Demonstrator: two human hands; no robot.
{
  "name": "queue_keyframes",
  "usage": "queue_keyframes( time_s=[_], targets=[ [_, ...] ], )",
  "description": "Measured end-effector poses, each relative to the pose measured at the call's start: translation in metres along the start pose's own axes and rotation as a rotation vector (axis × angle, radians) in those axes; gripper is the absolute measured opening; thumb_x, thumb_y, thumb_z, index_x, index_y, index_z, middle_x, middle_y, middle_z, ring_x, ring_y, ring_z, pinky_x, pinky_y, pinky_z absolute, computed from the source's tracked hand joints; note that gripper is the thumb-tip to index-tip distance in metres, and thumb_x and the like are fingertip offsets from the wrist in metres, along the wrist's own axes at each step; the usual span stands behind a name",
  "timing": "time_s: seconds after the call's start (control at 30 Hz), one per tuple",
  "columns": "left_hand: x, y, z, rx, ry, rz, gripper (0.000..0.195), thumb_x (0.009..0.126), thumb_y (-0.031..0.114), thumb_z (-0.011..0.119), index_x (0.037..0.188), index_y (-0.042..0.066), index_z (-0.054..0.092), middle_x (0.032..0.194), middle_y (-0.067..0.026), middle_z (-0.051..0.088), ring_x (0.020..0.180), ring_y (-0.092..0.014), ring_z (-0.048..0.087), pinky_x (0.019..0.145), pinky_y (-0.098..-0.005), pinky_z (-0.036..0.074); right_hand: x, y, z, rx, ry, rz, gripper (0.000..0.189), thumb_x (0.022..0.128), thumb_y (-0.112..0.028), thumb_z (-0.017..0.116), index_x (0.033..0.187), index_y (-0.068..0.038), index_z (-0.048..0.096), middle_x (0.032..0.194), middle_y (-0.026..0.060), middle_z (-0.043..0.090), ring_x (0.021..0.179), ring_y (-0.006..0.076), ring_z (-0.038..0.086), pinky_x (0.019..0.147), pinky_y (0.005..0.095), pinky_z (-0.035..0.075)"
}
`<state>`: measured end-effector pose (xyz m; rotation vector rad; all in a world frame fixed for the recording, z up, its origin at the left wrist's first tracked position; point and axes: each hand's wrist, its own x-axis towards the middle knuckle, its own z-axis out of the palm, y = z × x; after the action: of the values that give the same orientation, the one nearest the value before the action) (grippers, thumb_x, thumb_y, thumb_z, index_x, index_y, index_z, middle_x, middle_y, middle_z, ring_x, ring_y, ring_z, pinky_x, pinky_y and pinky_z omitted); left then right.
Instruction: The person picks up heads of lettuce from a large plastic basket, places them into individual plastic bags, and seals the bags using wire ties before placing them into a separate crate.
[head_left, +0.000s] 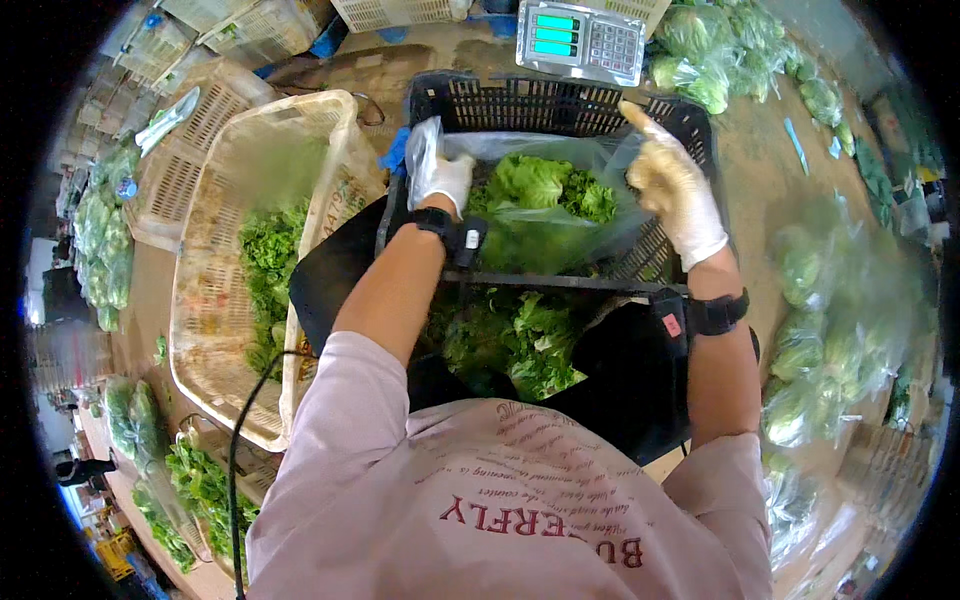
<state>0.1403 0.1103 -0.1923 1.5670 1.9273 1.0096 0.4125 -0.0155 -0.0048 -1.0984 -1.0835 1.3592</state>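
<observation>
A clear plastic bag (517, 217) lies spread inside a black plastic crate (517, 105), with green leaf lettuce (532, 180) in it. My left hand (452, 180), in a white glove, grips bunched film at the bag's left side. At the right side, my gloved right hand (667, 180) has its lower fingers curled on the film, while its index finger sticks out towards the far right of the crate. The glove's fingers look stained yellowish. More leaf lettuce (544, 345) shows below the crate's near rim, close to my body.
A dirty white crate (330, 165) with leafy greens (274, 262) stands at my left. Beyond the black crate is a digital scale (581, 41) with lit displays. Bagged vegetables (810, 330) lie on the floor at right, others (697, 56) beside the scale. A black cable (234, 465) hangs at left.
</observation>
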Motion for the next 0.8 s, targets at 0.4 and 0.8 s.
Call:
queue_keyframes(
  time_s=[0.4, 0.8],
  targets=[
    [-0.032, 0.069, -0.095, 0.031, 0.032, 0.262, 0.037, 0.076, 0.028, 0.062, 0.104, 0.003, 0.059, 0.105, -0.0189, 0.061, 0.098, -0.031, 0.057, 0.086, -0.0365, 0.044, 0.0, -0.003, -0.013, -0.616, 0.035, 0.22, 0.034, 0.089, -0.033, 0.055, 0.118, -0.016, 0.059, 0.066, -0.0063, 0.052, 0.053, 0.0019, 0.041, 0.044, 0.0174, 0.029],
    [-0.088, 0.004, -0.274, -1.008, -0.709, 0.24, 0.033, 0.093, 0.023, 0.049, 0.115, 0.0, 0.054, 0.107, -0.0113, 0.063, 0.092, -0.016, 0.059, 0.084, -0.0286, 0.045, -0.027, 0.005, -0.035, -1.293, -0.103, 0.194, 0.036, 0.086, -0.022, 0.058, 0.113, 0.002, 0.058, 0.109, 0.0156, 0.063, 0.1, 0.0212, 0.058, 0.089, 0.0316, 0.042]
  ],
)
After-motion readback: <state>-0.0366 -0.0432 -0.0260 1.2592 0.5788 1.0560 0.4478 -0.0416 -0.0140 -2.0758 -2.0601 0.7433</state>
